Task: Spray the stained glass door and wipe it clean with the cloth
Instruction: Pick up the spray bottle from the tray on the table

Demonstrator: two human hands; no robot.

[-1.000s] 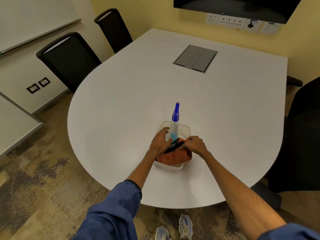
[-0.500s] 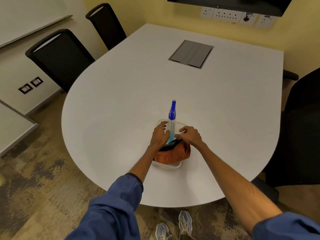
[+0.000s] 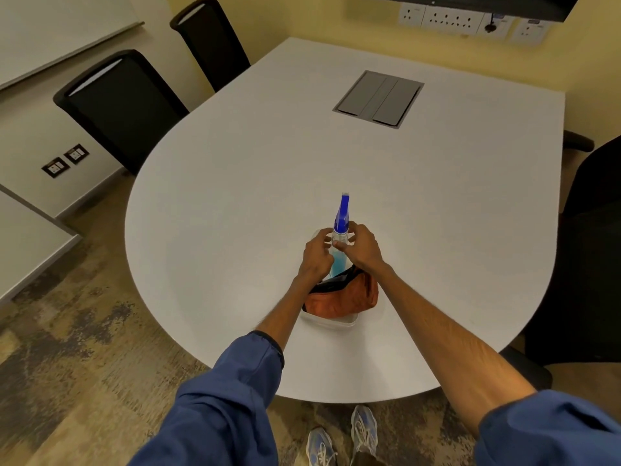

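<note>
A clear spray bottle (image 3: 341, 215) with a blue nozzle and blue liquid stands upright in a clear plastic tub (image 3: 331, 322) on the white table (image 3: 268, 183). An orange cloth (image 3: 342, 297) with a black edge is bunched in the near half of the tub. My right hand (image 3: 364, 248) wraps thumb and fingers around the bottle's shoulder from the right. My left hand (image 3: 316, 253) is curled just left of the bottle, fingers apart at its side. No glass door is in view.
Two black chairs (image 3: 124, 105) stand at the table's left side, another black chair (image 3: 584, 250) at the right. A grey cable hatch (image 3: 379, 98) is set into the tabletop. Wall sockets (image 3: 447, 18) line the far wall. My shoes (image 3: 342, 438) stand at the table's near edge.
Both hands have left the cloth and moved up and forward to the bottle. The right hand now closes around the bottle's shoulder.
</note>
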